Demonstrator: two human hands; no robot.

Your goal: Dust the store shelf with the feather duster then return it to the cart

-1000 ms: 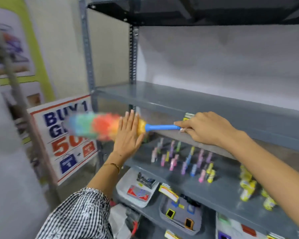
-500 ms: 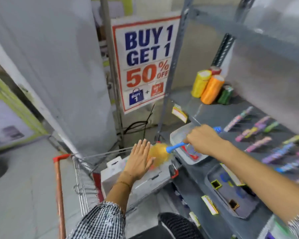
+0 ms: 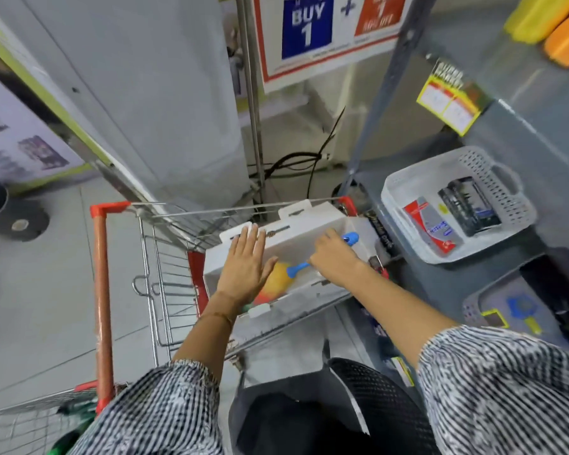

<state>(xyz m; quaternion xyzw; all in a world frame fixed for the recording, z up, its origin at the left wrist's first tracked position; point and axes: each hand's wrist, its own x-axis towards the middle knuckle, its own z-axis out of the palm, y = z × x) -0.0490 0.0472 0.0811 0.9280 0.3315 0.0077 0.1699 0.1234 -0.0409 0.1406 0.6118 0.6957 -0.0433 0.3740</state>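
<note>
The feather duster (image 3: 281, 281) has a blue handle and a yellow-orange fluffy head. It lies tilted inside a white open box (image 3: 312, 244) that sits in the wire shopping cart (image 3: 165, 277). My right hand (image 3: 334, 259) is closed around the blue handle, whose end sticks out past my knuckles. My left hand (image 3: 245, 262) is flat with fingers spread, resting over the fluffy head and hiding most of it. The grey store shelf (image 3: 523, 126) stands to the right of the cart.
The cart has an orange-red handle bar (image 3: 101, 290) on its left. On the shelf, a white perforated basket (image 3: 457, 205) holds packets and a grey tray (image 3: 506, 310) lies nearer. A promotion sign (image 3: 326, 37) and cables stand behind the cart.
My view has swung down from the shelf to the cart. Both hands have carried the duster down from shelf height into the white box in the cart.
</note>
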